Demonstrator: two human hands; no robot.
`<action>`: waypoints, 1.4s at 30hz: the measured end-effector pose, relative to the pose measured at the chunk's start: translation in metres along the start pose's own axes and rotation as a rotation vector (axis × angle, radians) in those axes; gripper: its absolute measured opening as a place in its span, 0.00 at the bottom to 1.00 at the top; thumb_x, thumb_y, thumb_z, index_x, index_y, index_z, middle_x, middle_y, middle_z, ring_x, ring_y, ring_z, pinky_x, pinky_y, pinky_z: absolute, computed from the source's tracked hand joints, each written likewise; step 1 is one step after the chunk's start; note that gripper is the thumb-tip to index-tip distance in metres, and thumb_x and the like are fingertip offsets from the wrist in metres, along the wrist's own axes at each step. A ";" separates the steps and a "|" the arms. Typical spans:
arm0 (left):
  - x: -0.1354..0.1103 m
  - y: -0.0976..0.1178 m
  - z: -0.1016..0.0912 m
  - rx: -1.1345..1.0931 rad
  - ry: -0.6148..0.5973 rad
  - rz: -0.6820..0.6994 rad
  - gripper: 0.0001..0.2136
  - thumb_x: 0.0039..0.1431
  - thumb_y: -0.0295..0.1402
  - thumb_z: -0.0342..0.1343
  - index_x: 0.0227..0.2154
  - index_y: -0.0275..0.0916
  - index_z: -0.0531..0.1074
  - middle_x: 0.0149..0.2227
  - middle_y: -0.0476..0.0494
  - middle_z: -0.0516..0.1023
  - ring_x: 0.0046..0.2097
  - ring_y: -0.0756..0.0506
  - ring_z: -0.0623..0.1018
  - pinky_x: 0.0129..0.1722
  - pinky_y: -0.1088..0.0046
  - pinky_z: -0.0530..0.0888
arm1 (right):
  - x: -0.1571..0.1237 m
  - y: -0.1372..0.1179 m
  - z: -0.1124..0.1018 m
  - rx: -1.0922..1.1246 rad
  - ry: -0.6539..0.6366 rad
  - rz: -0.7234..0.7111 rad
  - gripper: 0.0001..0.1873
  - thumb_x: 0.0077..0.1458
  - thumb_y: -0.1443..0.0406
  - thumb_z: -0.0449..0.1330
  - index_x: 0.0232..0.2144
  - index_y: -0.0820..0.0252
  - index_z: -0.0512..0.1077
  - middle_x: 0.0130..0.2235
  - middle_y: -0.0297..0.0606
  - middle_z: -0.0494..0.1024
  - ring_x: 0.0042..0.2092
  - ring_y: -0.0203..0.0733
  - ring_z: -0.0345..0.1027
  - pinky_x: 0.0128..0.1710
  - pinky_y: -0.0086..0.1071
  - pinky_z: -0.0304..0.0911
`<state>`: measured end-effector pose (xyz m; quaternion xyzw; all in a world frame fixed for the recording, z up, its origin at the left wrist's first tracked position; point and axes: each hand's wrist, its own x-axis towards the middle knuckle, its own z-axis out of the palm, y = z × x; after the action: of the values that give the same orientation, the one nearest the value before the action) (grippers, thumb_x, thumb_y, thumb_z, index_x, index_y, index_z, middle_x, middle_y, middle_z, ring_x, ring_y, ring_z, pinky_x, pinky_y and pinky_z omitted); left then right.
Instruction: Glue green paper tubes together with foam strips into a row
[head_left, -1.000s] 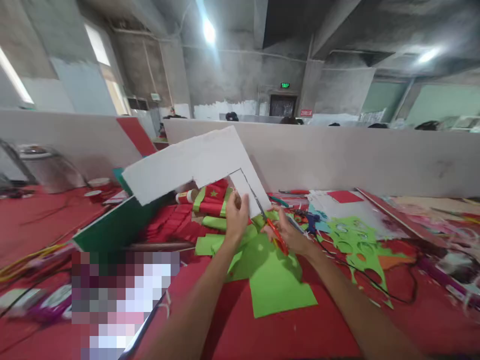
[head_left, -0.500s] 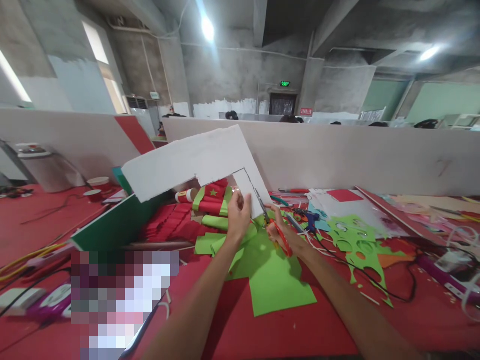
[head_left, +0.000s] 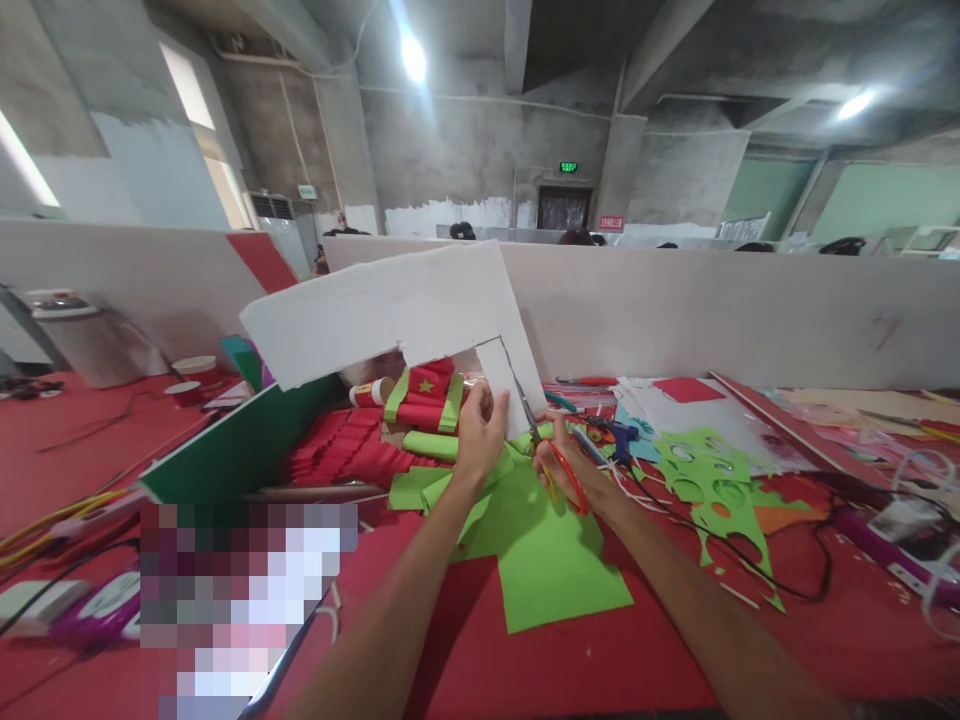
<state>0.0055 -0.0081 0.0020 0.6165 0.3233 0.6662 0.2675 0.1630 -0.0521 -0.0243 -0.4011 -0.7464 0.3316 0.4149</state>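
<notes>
A large white sheet of card [head_left: 390, 305] stands tilted in front of me, its lower edge cut away in a ragged step. My left hand [head_left: 482, 425] is closed on the card's inner flap, fingers pinched at its lower left edge. Orange-handled scissors [head_left: 564, 478] are in my right hand [head_left: 566, 455], with fingers through the handles. Their blades lie along a dark line on the card's right part, to the right of my left hand. Beneath both hands rests bright green paper [head_left: 559, 565]. How far the blades are apart is hard to see.
Red crepe paper [head_left: 337, 445] and a red roll with a gold star [head_left: 427, 385] lie behind my left hand. A dark green board [head_left: 240, 435] leans at the left. To the right are a blue glue gun [head_left: 622, 440], green paper scraps [head_left: 712, 490] and a black cable.
The white card has swung slightly, its upper corner shifting right and up. The scissors stay at the line on the card, while both hands have moved very little.
</notes>
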 end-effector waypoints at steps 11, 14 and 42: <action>0.001 -0.003 0.000 0.014 0.027 0.006 0.12 0.62 0.39 0.52 0.26 0.40 0.60 0.24 0.54 0.56 0.27 0.51 0.58 0.26 0.76 0.58 | -0.002 -0.008 0.011 -0.056 0.109 -0.015 0.32 0.57 0.41 0.46 0.51 0.59 0.51 0.22 0.27 0.65 0.20 0.38 0.61 0.20 0.29 0.60; 0.000 -0.003 0.000 0.001 0.027 -0.011 0.12 0.62 0.40 0.53 0.27 0.40 0.61 0.24 0.54 0.57 0.26 0.51 0.58 0.26 0.76 0.58 | -0.001 -0.007 0.013 -0.072 0.116 -0.013 0.30 0.59 0.42 0.45 0.51 0.58 0.51 0.22 0.27 0.65 0.20 0.38 0.61 0.20 0.29 0.60; 0.000 -0.008 0.001 -0.046 0.025 -0.049 0.11 0.61 0.42 0.53 0.29 0.40 0.64 0.26 0.51 0.64 0.28 0.50 0.65 0.26 0.76 0.63 | -0.001 -0.011 0.012 -0.180 0.178 -0.014 0.22 0.61 0.48 0.50 0.49 0.56 0.54 0.21 0.27 0.65 0.21 0.40 0.61 0.23 0.31 0.55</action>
<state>0.0065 -0.0023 -0.0041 0.5938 0.3262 0.6742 0.2940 0.1488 -0.0596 -0.0209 -0.4593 -0.7361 0.2237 0.4439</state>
